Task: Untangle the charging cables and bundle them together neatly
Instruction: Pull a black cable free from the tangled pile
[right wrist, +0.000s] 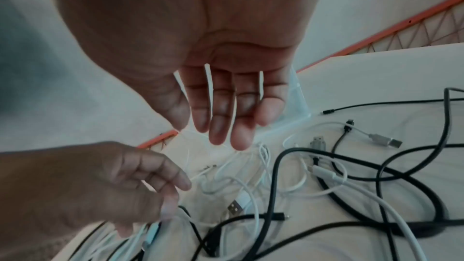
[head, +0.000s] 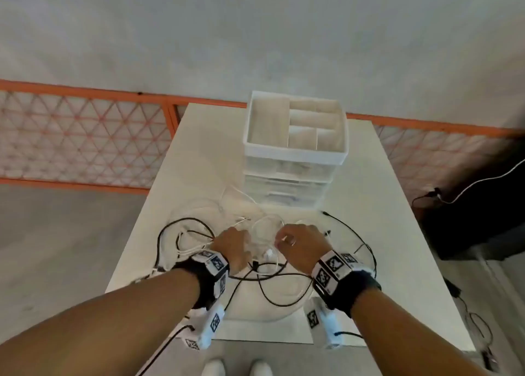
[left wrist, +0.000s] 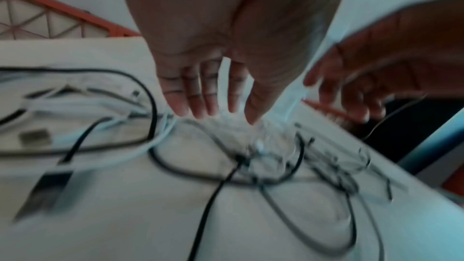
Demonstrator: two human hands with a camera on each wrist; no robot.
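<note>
A tangle of white cables [head: 264, 228] and black cables [head: 284, 274] lies on the white table [head: 392, 247]. My left hand [head: 233, 245] hovers over the left part of the tangle, its fingers straight [left wrist: 216, 112] and pointing down at the white cables [left wrist: 88, 106], nothing gripped. To its right my right hand [head: 295, 242] hangs with relaxed straight fingers [right wrist: 220, 134] just above thin white cable loops [right wrist: 251, 190]. A black cable [right wrist: 276, 166] and a silver USB plug [right wrist: 233, 208] lie below it. The left wrist view is blurred.
A white drawer unit [head: 287, 182] with a divided tray [head: 295, 154] on top stands just behind the cables. An orange lattice fence [head: 85, 137] runs behind the table. A dark object [head: 468, 222] with its own wires sits on the floor at the right.
</note>
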